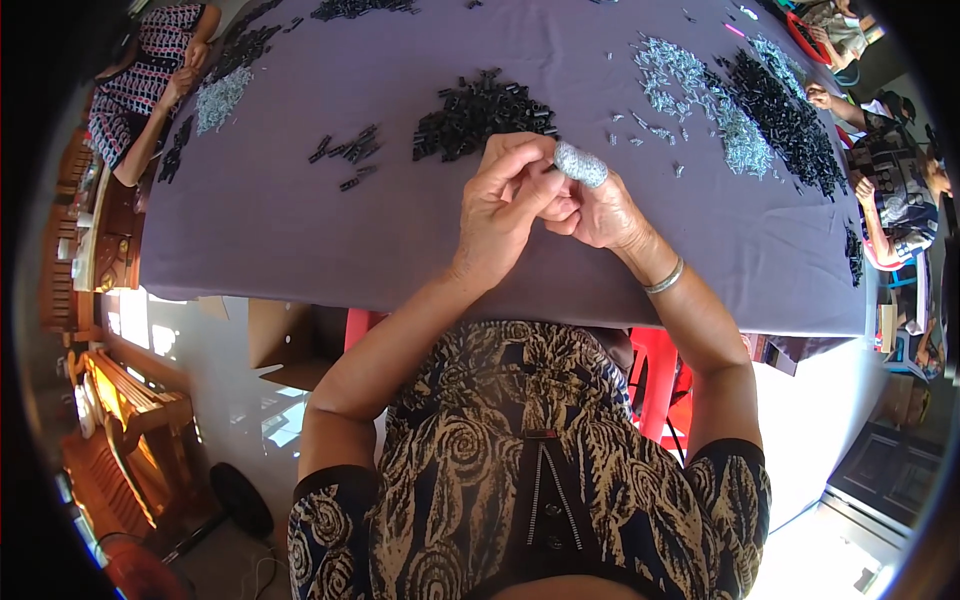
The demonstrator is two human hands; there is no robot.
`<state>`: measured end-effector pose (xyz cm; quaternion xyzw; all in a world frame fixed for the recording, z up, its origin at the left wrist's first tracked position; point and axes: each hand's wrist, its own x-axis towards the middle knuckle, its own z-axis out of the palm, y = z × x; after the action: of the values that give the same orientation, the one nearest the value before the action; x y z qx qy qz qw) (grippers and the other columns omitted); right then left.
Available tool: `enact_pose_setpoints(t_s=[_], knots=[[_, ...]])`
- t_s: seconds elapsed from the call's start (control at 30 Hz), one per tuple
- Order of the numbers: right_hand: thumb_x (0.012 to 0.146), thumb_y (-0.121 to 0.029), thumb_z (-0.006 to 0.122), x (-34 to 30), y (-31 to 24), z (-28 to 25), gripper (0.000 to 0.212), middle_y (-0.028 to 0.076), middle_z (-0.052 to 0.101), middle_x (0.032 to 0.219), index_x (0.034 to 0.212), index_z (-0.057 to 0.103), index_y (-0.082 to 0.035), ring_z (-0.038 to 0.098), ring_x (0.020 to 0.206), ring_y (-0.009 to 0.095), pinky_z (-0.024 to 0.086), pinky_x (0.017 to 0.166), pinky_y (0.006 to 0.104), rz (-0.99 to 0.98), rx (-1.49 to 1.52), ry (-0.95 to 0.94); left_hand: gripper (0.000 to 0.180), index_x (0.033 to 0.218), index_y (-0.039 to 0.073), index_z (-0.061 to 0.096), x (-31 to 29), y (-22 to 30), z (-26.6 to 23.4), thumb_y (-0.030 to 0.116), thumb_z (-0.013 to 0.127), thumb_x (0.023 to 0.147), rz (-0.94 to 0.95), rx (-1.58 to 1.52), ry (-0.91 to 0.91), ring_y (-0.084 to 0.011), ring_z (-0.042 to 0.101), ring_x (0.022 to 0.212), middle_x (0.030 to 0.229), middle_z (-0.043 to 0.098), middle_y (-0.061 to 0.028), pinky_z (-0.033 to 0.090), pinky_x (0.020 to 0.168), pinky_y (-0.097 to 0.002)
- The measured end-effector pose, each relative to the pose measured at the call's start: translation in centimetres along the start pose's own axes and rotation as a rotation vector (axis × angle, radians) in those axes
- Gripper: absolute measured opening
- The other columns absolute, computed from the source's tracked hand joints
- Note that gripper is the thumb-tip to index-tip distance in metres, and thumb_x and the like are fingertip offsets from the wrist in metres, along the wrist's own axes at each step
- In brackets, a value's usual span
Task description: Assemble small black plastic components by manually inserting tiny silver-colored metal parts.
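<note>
My left hand (497,220) and my right hand (608,212) meet over the near part of the table, fingers bent and pressed together. Whatever they pinch between them, if anything, is too small or hidden to make out. A thick grey wrap (580,165) covers a digit of my right hand, and a bracelet (666,276) circles that wrist. Just beyond my fingers lies a heap of small black tubular parts (480,112). Left of it, several joined or loose black pieces (350,147) are spread apart. Small silvery metal pieces (672,75) are scattered to the right.
A purple-grey cloth (300,225) covers the table. Far right, more black parts (785,120) lie beside silvery pieces. People sit at the left (150,90) and right (890,190) edges. Below are a cardboard box (280,335), a red stool (655,385) and a wooden chair (125,430).
</note>
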<state>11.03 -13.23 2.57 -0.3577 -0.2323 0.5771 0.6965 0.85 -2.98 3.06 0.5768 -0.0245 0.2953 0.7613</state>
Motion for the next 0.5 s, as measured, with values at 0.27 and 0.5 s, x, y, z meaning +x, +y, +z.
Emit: enact_pose_setpoints(t_s=[0.27, 0.5], knots=[[0.084, -0.035, 0.057, -0.4, 2.4, 0.4, 0.025, -0.001, 0.055, 0.081, 0.087, 0.053, -0.011, 0.058, 0.071, 0.009, 0.048, 0.056, 0.0225, -0.080, 0.236, -0.081, 0.020, 0.095, -0.002, 0.063, 1.4, 0.9, 1.1, 0.000, 0.063, 0.075, 0.071, 0.156, -0.159, -0.0135, 0.059, 0.083, 0.087, 0.064, -0.0083, 0.047, 0.077, -0.0278], [0.084, -0.045, 0.057, 0.0, 3.3, -0.7, 0.034, -0.002, 0.052, 0.065, 0.079, 0.053, -0.012, 0.047, 0.047, 0.008, 0.037, 0.039, 0.0197, -0.057, 0.345, -0.046, 0.008, 0.089, 0.001, 0.065, 0.8, -0.8, 2.1, 0.005, 0.065, 0.083, -0.141, -0.038, 0.033, 0.0025, 0.036, 0.049, 0.065, 0.051, 0.0063, 0.029, 0.041, -0.0143]])
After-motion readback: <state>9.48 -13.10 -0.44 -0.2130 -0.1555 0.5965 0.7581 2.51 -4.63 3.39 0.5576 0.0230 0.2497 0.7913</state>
